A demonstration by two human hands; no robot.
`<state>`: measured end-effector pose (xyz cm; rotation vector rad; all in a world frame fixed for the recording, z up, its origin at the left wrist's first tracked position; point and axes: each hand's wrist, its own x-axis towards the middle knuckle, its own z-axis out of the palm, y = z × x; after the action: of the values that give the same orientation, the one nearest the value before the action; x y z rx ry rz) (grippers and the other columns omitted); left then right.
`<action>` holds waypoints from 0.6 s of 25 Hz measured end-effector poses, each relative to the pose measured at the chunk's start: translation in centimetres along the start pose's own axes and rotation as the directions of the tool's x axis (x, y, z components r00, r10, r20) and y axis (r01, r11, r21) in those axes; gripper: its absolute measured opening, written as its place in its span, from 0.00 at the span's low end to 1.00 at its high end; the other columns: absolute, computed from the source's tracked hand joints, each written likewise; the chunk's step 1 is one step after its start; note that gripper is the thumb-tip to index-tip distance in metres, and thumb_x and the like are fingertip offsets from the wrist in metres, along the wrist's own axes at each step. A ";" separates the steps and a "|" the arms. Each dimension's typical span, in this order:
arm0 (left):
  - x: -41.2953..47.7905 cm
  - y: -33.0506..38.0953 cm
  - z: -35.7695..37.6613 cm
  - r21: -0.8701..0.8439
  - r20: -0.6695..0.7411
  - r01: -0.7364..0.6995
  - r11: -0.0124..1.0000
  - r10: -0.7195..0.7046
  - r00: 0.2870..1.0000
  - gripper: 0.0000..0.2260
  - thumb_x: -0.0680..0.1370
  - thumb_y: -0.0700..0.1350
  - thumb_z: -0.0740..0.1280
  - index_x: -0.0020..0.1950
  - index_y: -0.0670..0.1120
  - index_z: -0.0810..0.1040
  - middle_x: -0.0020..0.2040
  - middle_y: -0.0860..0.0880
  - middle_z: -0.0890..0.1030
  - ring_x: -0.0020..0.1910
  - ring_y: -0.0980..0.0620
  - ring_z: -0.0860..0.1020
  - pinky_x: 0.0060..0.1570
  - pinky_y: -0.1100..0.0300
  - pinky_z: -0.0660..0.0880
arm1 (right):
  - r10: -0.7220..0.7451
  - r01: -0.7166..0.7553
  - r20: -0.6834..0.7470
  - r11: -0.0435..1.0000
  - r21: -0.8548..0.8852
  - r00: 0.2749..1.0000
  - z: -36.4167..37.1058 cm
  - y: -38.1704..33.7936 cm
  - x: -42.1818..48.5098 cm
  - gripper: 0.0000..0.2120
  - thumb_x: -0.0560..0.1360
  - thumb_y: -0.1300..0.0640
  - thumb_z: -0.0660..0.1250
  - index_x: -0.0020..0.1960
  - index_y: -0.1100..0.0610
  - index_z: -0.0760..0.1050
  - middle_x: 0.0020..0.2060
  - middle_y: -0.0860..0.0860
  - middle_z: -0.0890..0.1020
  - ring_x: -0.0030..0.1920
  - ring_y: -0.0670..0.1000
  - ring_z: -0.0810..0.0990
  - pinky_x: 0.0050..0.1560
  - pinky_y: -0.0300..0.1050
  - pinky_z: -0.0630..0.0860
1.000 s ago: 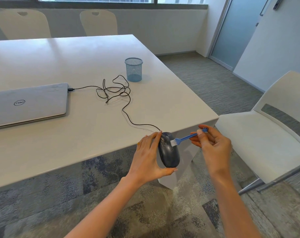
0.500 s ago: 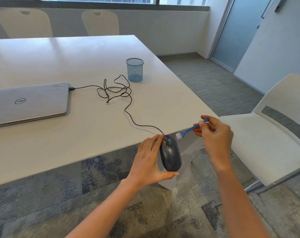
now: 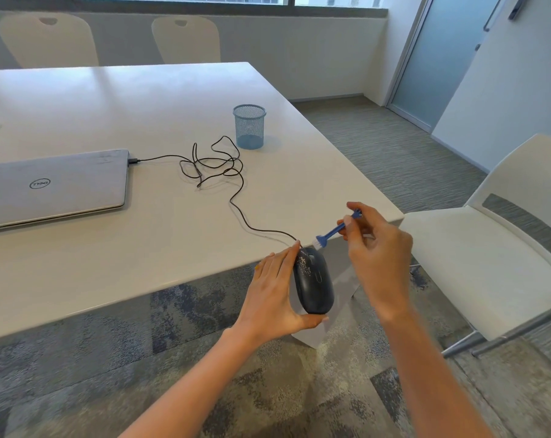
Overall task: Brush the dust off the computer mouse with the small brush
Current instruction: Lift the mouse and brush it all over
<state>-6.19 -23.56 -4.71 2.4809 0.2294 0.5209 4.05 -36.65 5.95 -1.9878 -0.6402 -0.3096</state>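
A dark wired computer mouse (image 3: pixel 314 281) with pale dust on its front half is held off the table's near edge by my left hand (image 3: pixel 272 294), fingers along its left side and thumb under its rear. My right hand (image 3: pixel 378 251) pinches the handle of a small blue brush (image 3: pixel 334 231) with white bristles. The bristles hover just above and to the right of the mouse's front end, apart from its surface. The mouse's black cable (image 3: pixel 236 197) runs back across the table in a loose tangle.
A white table (image 3: pixel 141 121) carries a shut silver laptop (image 3: pixel 53 188) at the left, with the cable plugged in, and a blue mesh cup (image 3: pixel 249 127). A white chair (image 3: pixel 488 248) stands close on the right. Two more chairs (image 3: pixel 185 39) stand beyond the table.
The brush swept from the mouse's front-left top up and off to the right, and it hangs clear of the mouse at this moment. My left hand kept the mouse in about the same place.
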 end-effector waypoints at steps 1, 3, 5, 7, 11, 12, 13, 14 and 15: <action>0.0 0.0 0.0 -0.013 0.002 0.006 1.000 -0.006 1.000 0.55 0.63 0.68 0.76 0.80 0.48 0.52 0.74 0.50 0.67 0.73 0.51 0.65 0.72 0.46 0.63 | -0.072 0.073 0.020 0.996 -0.044 0.997 0.4 -0.5 -0.5 0.11 0.79 0.59 0.67 0.61 0.57 0.80 0.44 0.52 0.87 0.43 0.49 0.86 0.48 0.47 0.83; 0.1 0.1 0.0 -0.035 0.009 0.016 0.999 -0.016 1.000 0.56 0.63 0.67 0.76 0.80 0.49 0.49 0.74 0.50 0.67 0.72 0.50 0.66 0.72 0.45 0.63 | -0.186 0.193 0.066 0.975 -0.108 0.980 1.3 -1.1 -1.5 0.11 0.79 0.60 0.66 0.61 0.58 0.79 0.47 0.54 0.87 0.44 0.52 0.86 0.47 0.52 0.83; 0.3 0.1 0.1 -0.032 0.013 0.017 0.999 -0.016 1.000 0.57 0.63 0.68 0.75 0.81 0.50 0.47 0.73 0.50 0.68 0.72 0.49 0.66 0.71 0.45 0.64 | -0.228 0.243 0.131 0.963 -0.115 0.965 1.7 -1.3 -2.2 0.12 0.79 0.60 0.65 0.61 0.59 0.79 0.48 0.55 0.87 0.47 0.53 0.86 0.48 0.53 0.83; 0.3 0.1 0.0 -0.029 0.011 0.020 0.999 -0.020 1.000 0.57 0.64 0.69 0.75 0.81 0.49 0.47 0.72 0.49 0.68 0.71 0.48 0.67 0.71 0.44 0.64 | -0.225 0.242 0.179 0.967 -0.079 0.958 1.7 -1.4 -2.5 0.12 0.79 0.60 0.65 0.62 0.58 0.79 0.49 0.53 0.87 0.48 0.52 0.86 0.49 0.52 0.83; 0.3 0.3 -0.4 -0.062 -0.024 0.022 0.998 -0.023 0.999 0.56 0.63 0.67 0.76 0.80 0.47 0.50 0.72 0.51 0.67 0.71 0.52 0.65 0.71 0.47 0.65 | -0.161 0.163 0.087 0.986 -0.017 0.983 1.0 -1.1 -1.0 0.11 0.79 0.60 0.68 0.60 0.57 0.80 0.47 0.52 0.87 0.46 0.49 0.86 0.47 0.48 0.84; 0.4 0.3 -0.5 -0.069 -0.031 0.023 0.997 -0.025 0.999 0.56 0.63 0.66 0.77 0.80 0.47 0.51 0.73 0.51 0.67 0.72 0.52 0.65 0.71 0.47 0.65 | -0.175 0.178 0.063 0.983 -0.043 0.983 1.0 -1.0 -0.8 0.11 0.79 0.61 0.68 0.60 0.57 0.80 0.47 0.52 0.87 0.45 0.50 0.86 0.47 0.49 0.84; 0.5 0.3 -0.5 -0.074 -0.035 0.023 0.997 -0.025 0.999 0.56 0.63 0.66 0.77 0.80 0.47 0.52 0.73 0.51 0.67 0.72 0.52 0.65 0.71 0.47 0.65 | -0.194 0.198 0.052 0.978 -0.067 0.980 1.2 -0.9 -0.7 0.11 0.79 0.61 0.67 0.60 0.58 0.79 0.47 0.53 0.87 0.45 0.51 0.86 0.46 0.51 0.84; 0.5 0.3 -0.4 -0.076 -0.038 0.022 0.997 -0.025 0.999 0.56 0.63 0.66 0.77 0.80 0.46 0.52 0.73 0.51 0.67 0.72 0.53 0.65 0.71 0.47 0.65 | -0.210 0.214 0.058 0.973 -0.082 0.976 1.4 -0.9 -1.0 0.11 0.79 0.61 0.67 0.60 0.58 0.79 0.48 0.54 0.87 0.46 0.52 0.86 0.46 0.53 0.84; 0.6 0.2 -0.3 -0.075 -0.039 0.023 0.997 -0.026 0.999 0.56 0.63 0.66 0.77 0.80 0.47 0.52 0.73 0.51 0.67 0.72 0.53 0.64 0.71 0.47 0.64 | -0.216 0.223 0.082 0.972 -0.078 0.973 1.6 -0.9 -1.4 0.11 0.79 0.61 0.67 0.60 0.58 0.79 0.48 0.54 0.87 0.46 0.53 0.86 0.46 0.54 0.83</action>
<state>-5.77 -23.40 -4.15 2.3944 0.2516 0.5594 2.30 -35.35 5.16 -2.0210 -0.9105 -0.4062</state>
